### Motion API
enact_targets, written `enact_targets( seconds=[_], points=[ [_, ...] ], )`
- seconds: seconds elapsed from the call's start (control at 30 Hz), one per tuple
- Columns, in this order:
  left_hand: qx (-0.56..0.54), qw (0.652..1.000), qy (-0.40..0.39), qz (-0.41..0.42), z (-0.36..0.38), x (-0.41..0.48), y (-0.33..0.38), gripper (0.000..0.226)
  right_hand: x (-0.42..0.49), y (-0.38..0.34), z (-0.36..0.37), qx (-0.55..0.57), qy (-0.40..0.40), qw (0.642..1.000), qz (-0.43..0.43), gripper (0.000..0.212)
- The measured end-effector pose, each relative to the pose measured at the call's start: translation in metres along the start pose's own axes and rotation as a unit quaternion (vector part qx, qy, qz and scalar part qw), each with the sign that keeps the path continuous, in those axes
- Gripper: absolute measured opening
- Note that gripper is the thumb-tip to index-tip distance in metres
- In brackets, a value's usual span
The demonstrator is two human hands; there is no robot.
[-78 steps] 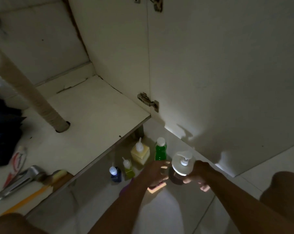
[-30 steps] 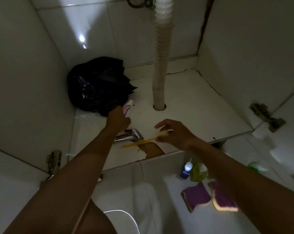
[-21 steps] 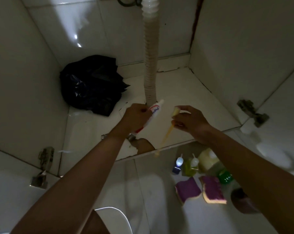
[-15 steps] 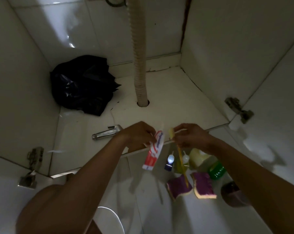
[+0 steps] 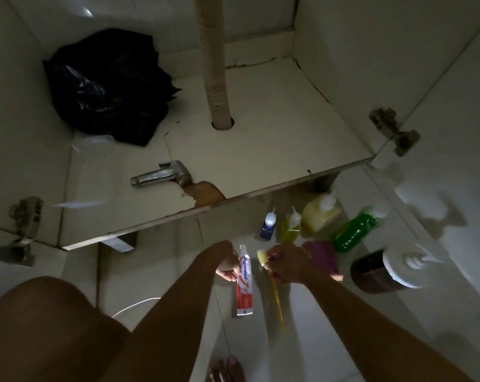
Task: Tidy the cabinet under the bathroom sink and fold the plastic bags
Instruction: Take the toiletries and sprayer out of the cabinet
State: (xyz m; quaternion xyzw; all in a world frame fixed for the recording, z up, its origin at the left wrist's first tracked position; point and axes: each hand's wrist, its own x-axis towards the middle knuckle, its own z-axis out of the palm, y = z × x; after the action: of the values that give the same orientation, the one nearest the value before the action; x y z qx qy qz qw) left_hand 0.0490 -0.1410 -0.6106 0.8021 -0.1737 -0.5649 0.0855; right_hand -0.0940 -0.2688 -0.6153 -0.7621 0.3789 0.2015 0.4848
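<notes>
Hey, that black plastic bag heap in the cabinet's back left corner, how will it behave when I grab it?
Probably floppy: the black bag heap lies crumpled, so it should sag and spread. Likely light and somewhat slippery, judging by its thin, glossy film.

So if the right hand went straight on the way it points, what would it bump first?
Probably the toothpaste hanging from the left hand; it lies just ahead of the right hand, which holds a toothbrush. Depth is hard to judge.
</notes>
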Motion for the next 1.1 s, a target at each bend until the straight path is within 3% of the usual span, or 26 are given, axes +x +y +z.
enact_targets(
  seconds=[0.03,0.17,0.3,0.37,0.5,0.57,0.63,0.73,0.8,0.9,1.0,1.1],
  points=[
    [-0.005,1.0,0.029,0.004,0.001,0.006,-0.003,0.002,0.007,0.004,0.008,-0.028,0.019,0.999,-0.007,0.014],
    [-0.026,0.994,0.1,0.026,0.002,0.029,-0.021,0.032,0.029,0.005,0.036,-0.126,0.137,0.979,-0.084,0.027],
    [-0.012,0.989,0.147,0.019,0.01,0.051,-0.031,0.037,0.045,-0.013,0.046,-0.162,0.128,0.976,-0.071,0.003],
    [-0.025,0.986,0.165,0.02,0.012,0.053,-0.032,0.033,0.047,-0.021,0.05,-0.216,0.124,0.967,-0.061,0.005],
    [-0.008,0.984,0.176,0.039,0.013,0.049,-0.034,0.049,0.05,-0.02,0.055,-0.309,0.221,0.92,-0.098,0.041],
    [-0.004,0.988,0.149,0.033,0.004,0.044,-0.032,0.052,0.047,-0.029,0.049,-0.291,0.207,0.927,-0.117,0.023],
    [-0.011,0.997,0.079,0.024,-0.011,0.029,-0.023,0.053,0.044,-0.027,0.041,-0.269,0.219,0.923,-0.166,0.022],
    [-0.05,0.998,-0.048,0.009,-0.046,-0.006,-0.006,0.048,0.022,-0.046,0.02,-0.256,0.273,0.872,-0.316,0.022],
    [-0.053,0.994,-0.091,0.021,-0.07,-0.036,0.0,0.045,0.009,-0.069,0.002,-0.245,0.292,0.842,-0.382,0.019],
    [-0.022,0.994,-0.086,0.068,-0.106,-0.087,0.01,0.035,-0.005,-0.119,-0.03,-0.197,0.325,0.827,-0.415,0.024],
    [-0.056,0.989,-0.055,0.122,-0.152,-0.142,0.019,0.023,-0.002,-0.172,-0.05,-0.118,0.303,0.857,-0.398,0.017],
    [-0.087,0.983,0.076,0.146,-0.205,-0.179,0.018,0.027,0.011,-0.217,-0.057,-0.087,0.285,0.852,-0.431,0.016]
  ],
)
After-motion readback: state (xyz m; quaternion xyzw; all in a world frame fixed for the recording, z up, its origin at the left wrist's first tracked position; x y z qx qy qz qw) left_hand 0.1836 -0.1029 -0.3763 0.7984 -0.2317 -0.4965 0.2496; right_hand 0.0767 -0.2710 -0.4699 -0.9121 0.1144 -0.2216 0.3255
